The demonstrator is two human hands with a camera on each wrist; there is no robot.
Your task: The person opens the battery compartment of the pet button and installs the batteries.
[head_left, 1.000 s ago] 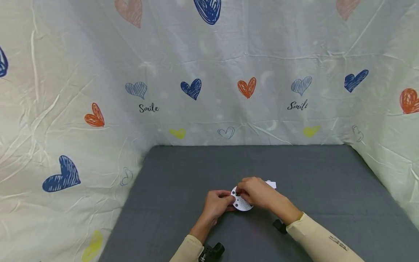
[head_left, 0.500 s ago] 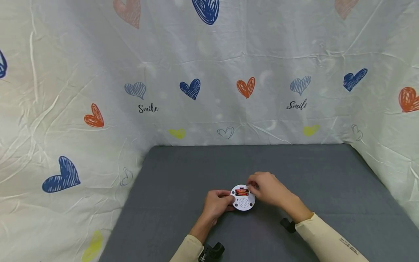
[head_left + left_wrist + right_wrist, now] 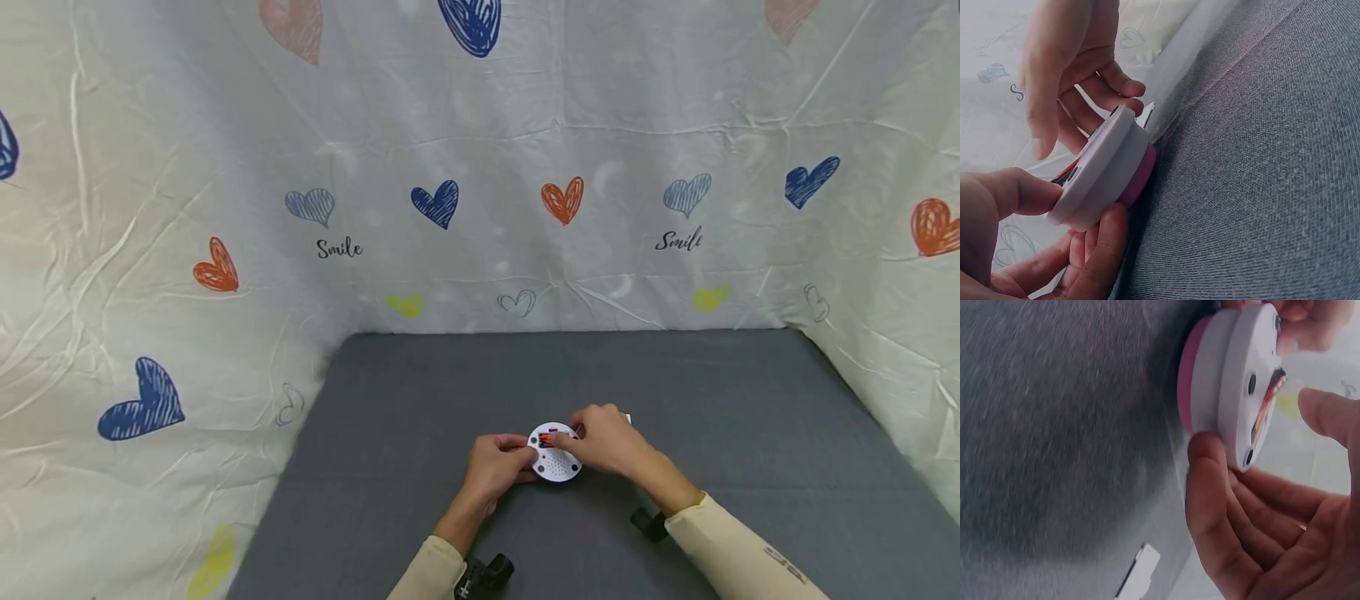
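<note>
Your two hands meet at the near middle of a grey desk (image 3: 712, 400), both on a small round white device (image 3: 556, 463) with a pink band round its lower edge. It sits at about 6 o'clock on the desk, close to you, lifted and tilted on its edge rather than lying flat. Its white back faces up, showing a patch of small holes and an open slot with something red-orange inside.

Your left hand (image 3: 497, 468) grips the device from 9 o'clock, thumb on the white face and fingers curled under the pink edge. Your right hand (image 3: 609, 442) comes in from 3 o'clock, fingers curled round the rim with one fingertip under its edge and the thumb hovering just beside the open slot. The right hand covers the device's far right side in the head view.

Just behind your right hand, at about 1 o'clock from the device, a small flat white piece (image 3: 1137, 570) lies on the desk, mostly hidden by your knuckles from above. Cream sleeves (image 3: 738, 554) cover both forearms, and a black wrist-camera mount (image 3: 484, 575) shows near each wrist.

A wrinkled pale cloth backdrop (image 3: 480, 167) printed with blue, orange and yellow hearts and the word "Smile" rises round the desk from 9 o'clock through 12 to 3 o'clock.
</note>
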